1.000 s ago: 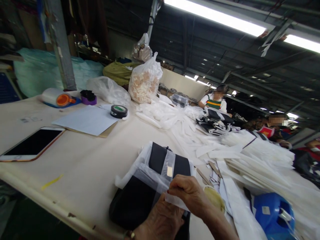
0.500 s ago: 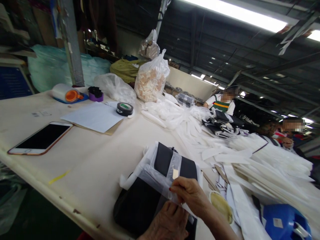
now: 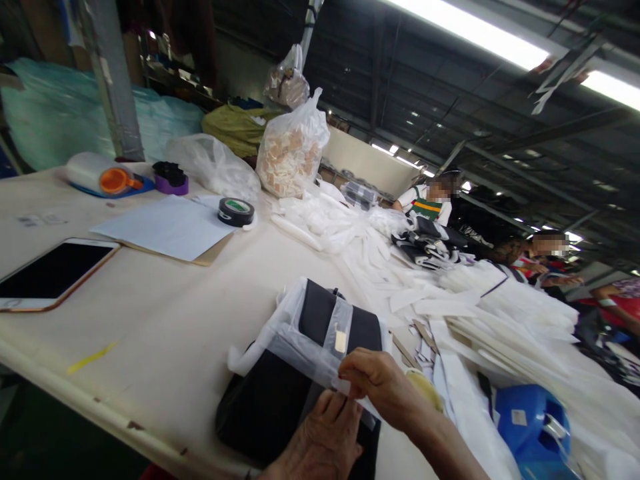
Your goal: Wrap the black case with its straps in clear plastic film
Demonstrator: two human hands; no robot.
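Note:
A folded black garment [image 3: 265, 407] lies in front of me on the table, partly inside a clear plastic bag [image 3: 305, 340] that bears a small sticker. My right hand [image 3: 383, 383] is closed and pinches the near edge of the bag. My left hand [image 3: 320, 440] lies flat on the black garment just below that edge, fingers stretched out and pressing down.
A phone [image 3: 50, 273], papers on a board [image 3: 167, 230], a tape roll [image 3: 236, 211], a film roll [image 3: 100, 177] and filled plastic bags [image 3: 290, 150] are on the cream table [image 3: 165, 333]. White strips [image 3: 500, 313] pile at right, beside a blue object [image 3: 533, 413]. Other people [image 3: 430, 200] work at the far side.
My left hand's fingers have stretched forward onto the garment under the bag edge. My right hand keeps its pinch on the bag. The view shifted slightly.

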